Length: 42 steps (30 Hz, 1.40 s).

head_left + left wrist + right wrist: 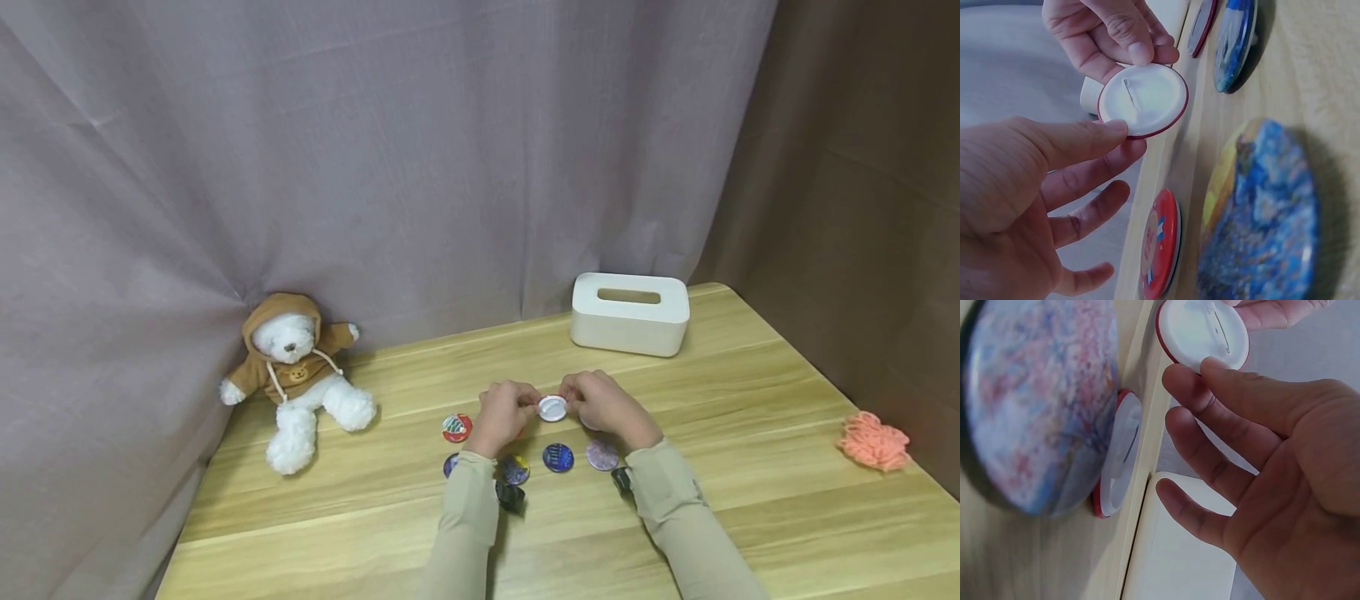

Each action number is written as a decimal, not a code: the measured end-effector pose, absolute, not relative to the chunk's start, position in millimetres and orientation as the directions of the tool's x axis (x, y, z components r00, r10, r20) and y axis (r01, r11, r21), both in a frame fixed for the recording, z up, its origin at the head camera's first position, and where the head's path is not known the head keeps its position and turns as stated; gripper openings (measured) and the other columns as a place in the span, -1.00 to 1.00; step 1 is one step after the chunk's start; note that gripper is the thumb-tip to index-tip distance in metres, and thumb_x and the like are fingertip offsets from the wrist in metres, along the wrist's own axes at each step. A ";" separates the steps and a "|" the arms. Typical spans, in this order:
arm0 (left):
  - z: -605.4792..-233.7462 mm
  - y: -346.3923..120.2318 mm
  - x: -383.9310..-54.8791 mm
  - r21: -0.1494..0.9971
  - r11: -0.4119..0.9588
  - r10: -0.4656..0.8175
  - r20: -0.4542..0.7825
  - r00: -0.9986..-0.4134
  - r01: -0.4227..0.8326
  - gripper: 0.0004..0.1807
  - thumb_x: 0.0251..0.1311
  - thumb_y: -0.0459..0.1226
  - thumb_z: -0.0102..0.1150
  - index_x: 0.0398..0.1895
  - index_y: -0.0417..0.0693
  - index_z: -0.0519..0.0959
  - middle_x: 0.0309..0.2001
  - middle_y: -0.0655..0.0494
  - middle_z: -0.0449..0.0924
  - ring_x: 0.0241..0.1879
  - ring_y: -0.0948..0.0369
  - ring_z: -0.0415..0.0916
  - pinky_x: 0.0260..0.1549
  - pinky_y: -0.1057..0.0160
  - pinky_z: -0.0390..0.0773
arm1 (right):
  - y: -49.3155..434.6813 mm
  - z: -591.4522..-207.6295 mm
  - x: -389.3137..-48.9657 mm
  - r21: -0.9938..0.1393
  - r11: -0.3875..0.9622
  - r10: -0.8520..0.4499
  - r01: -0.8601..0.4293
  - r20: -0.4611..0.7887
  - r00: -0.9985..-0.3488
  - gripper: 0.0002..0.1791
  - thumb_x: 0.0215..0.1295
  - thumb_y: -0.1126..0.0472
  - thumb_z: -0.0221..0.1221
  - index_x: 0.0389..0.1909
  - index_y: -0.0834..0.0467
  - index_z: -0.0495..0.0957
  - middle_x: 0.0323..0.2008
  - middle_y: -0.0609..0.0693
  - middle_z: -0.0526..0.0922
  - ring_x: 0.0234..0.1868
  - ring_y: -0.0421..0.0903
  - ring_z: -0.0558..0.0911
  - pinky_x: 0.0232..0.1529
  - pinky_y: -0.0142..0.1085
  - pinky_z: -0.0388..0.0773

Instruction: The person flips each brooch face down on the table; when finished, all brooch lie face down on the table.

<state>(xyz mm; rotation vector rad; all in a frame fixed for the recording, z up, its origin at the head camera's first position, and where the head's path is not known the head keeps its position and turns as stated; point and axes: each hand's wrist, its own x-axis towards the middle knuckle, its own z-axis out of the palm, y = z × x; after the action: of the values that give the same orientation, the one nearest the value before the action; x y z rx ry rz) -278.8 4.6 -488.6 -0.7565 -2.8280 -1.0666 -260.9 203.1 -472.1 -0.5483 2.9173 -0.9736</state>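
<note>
A round pin badge [552, 408] is held between both hands, its white back and metal pin turned up and a red rim round it. My left hand [504, 412] pinches its left edge with thumb and forefinger; the other fingers are spread in the left wrist view. The right hand [603, 404] pinches the opposite edge between thumb and forefinger. Below them lie a blue badge [558, 457], a pink-purple badge [602, 455] and a yellow-and-blue badge [515, 469]. Near the right hand, another badge [1124, 456] lies white back up, mostly hidden in the head view.
Left of the hands lie a red badge with a tree [457, 427] and a partly covered blue badge [450, 465]. A teddy bear [292, 375] sits at the left, a white tissue box [630, 329] stands behind, and coral yarn [874, 442] lies near the right edge.
</note>
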 end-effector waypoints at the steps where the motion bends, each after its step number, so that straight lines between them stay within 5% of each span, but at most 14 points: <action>1: -488.4 4.9 -278.9 0.614 0.649 0.431 0.188 -0.882 0.448 -0.94 0.14 -0.32 0.43 -0.32 0.02 0.79 -0.36 0.25 0.77 -0.28 0.24 0.55 -0.13 0.10 0.26 | 203.0 -472.3 -260.8 -0.591 0.737 -0.338 -0.328 0.097 -0.936 -0.90 0.18 0.45 0.24 -0.34 0.21 0.64 -0.58 -0.05 0.59 -0.55 -0.18 0.45 -0.41 -0.22 0.45; 19: -489.4 10.8 -275.3 0.556 0.709 0.428 0.150 -0.891 0.434 -0.88 -0.01 -0.38 0.49 -0.39 -0.03 0.74 -0.42 0.23 0.73 -0.29 0.16 0.55 -0.16 0.06 0.26 | 193.6 -474.9 -258.7 -0.558 0.754 -0.362 -0.347 0.087 -0.928 -0.77 -0.07 0.51 0.34 -0.33 0.25 0.62 -0.66 -0.15 0.46 -0.60 -0.20 0.40 -0.48 -0.30 0.38; 27: -490.8 13.9 -275.6 0.541 0.734 0.436 0.090 -0.896 0.411 -0.71 -0.13 -0.34 0.57 -0.28 -0.01 0.71 -0.47 0.25 0.66 -0.28 0.16 0.48 -0.12 0.00 0.25 | 190.0 -474.7 -259.4 -0.495 0.815 -0.329 -0.302 0.035 -0.944 -0.75 -0.08 0.44 0.42 -0.32 0.21 0.66 -0.62 -0.16 0.51 -0.53 -0.15 0.45 -0.27 -0.13 0.42; 42: -493.9 15.3 -272.1 0.519 0.757 0.432 0.057 -0.900 0.397 -0.66 -0.09 -0.24 0.58 -0.17 -0.03 0.77 -0.05 0.01 0.63 -0.04 0.02 0.39 -0.08 -0.04 0.31 | 192.6 -479.3 -257.6 -0.443 0.820 -0.353 -0.363 0.109 -0.929 -0.79 -0.10 0.37 0.49 -0.38 0.13 0.75 -0.41 -0.02 0.66 -0.31 0.03 0.48 -0.26 0.00 0.37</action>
<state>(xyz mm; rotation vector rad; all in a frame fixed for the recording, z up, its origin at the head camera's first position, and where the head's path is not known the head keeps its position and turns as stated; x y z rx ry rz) -272.1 15.3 -493.9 -0.7102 -3.0070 -0.8640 -257.6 192.6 -479.3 -0.5942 3.0174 -0.7407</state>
